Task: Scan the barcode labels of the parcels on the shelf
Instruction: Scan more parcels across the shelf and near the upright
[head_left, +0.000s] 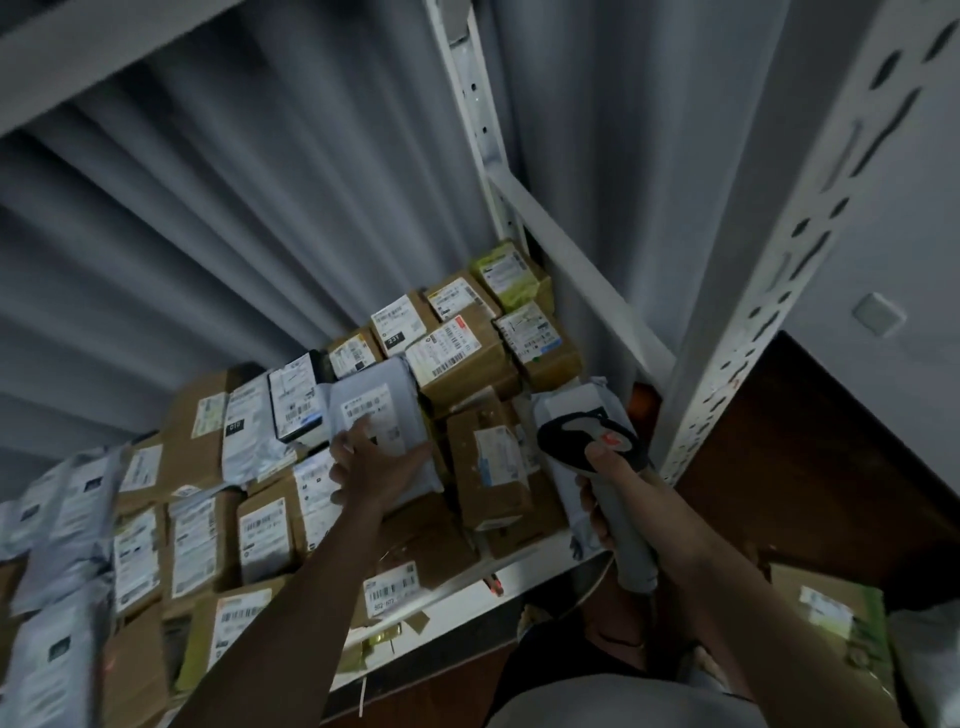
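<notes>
**Both hands working at the parcel shelf**

Two bare forearms are reaching in from the bottom of the view toward a white metal shelf (470, 584) packed with parcels. Nearest on the right, the right hand (615, 486) is wrapping its grip tightly round the grey handle of a handheld barcode scanner (597, 441), thumb lying up along the back of the handle just below the orange trigger patch. The scanner's dark head is tilting forward and down over the parcels at the right end of the shelf, just beside a grey poly mailer (566, 410) lying under it.

The left hand (376, 462) is resting on a grey mailer bag (382, 415) standing tilted among the cardboard boxes in the middle of the shelf. Its grip is wide, fingers spread and nearly straight, the forefinger touching the white barcode label (371, 410) on the bag's face, the thumb pressing the bag's lower edge.

That label is sitting to the left of the scanner head, near but apart from it. A brown cardboard box (485, 462) is lying between the two hands.
</notes>
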